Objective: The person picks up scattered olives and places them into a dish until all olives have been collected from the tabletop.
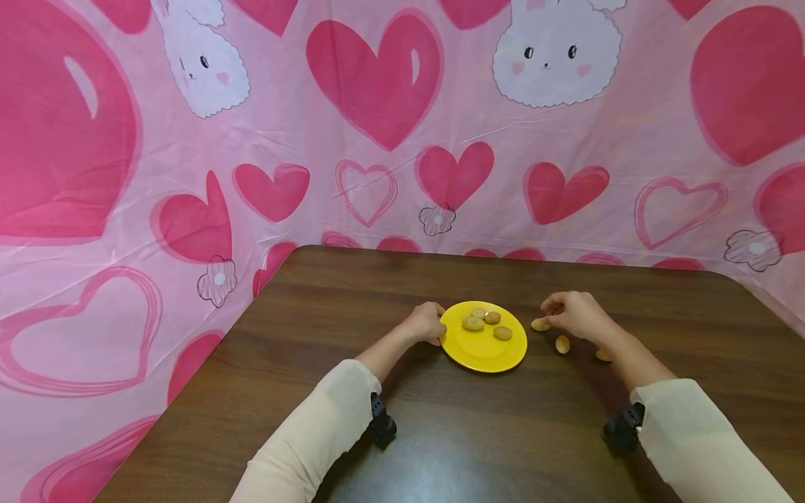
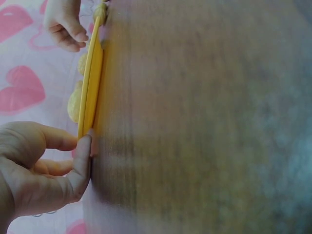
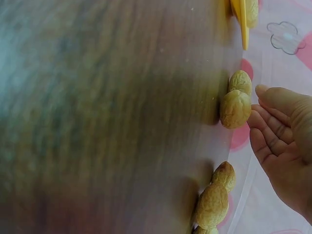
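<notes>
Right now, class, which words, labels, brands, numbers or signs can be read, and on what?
None can be read.
The yellow plate and brown table show no lettering.
The pink backdrop shows pictures only.
Any marks on the black wrist devices are too small to read.

This looks like a screened-off recording corner; whether it belongs to a home, an office or a studio cannot be told. A creased pink sheet (image 1: 277, 105) of thin, slightly shiny material, printed with red hearts (image 1: 377, 77), white rabbit faces (image 1: 556, 63) and outlined flowers (image 1: 437, 220), walls in the far and left sides. Before it stands a dark brown wood-grain table (image 1: 472, 419) with rounded far corners. Small black devices (image 1: 381, 423) sit at both cuffs of a person's cream sleeves (image 1: 314, 426).
</notes>
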A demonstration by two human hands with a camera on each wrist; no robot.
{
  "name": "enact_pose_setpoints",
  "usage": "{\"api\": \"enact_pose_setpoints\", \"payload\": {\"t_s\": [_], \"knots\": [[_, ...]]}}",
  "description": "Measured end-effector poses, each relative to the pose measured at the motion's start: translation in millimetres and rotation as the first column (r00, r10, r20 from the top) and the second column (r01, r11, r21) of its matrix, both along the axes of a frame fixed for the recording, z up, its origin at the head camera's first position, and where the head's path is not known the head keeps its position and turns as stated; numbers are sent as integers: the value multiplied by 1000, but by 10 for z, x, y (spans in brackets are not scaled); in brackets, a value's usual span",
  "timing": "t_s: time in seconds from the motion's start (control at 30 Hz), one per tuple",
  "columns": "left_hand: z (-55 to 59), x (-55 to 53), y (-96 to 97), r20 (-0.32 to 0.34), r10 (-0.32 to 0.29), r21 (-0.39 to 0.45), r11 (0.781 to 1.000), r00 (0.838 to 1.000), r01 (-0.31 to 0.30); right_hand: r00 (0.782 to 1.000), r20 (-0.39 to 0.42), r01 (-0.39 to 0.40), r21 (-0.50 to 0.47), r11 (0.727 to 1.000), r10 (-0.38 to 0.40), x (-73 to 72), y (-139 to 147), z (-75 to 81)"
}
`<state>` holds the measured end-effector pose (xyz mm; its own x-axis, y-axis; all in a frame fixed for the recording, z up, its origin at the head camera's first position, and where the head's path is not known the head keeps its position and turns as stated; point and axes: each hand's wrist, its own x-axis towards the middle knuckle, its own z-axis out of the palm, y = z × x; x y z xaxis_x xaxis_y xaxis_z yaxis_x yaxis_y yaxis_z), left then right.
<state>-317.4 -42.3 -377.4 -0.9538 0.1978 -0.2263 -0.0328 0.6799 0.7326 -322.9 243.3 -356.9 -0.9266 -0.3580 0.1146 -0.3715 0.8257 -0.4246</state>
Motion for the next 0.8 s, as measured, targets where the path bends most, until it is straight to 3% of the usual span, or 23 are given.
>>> {"api": "enact_pose_setpoints", "payload": {"t_s": [0.4,0.8], "knots": [[2,0,-3,8,6,-15,1000,1000,-6,996,84,-5,49,999,0,1,24,-22],[12,4,-5,4,3,-21,1000,1000,-3,995,103,-19,50,999,14,15,23,-20]]}}
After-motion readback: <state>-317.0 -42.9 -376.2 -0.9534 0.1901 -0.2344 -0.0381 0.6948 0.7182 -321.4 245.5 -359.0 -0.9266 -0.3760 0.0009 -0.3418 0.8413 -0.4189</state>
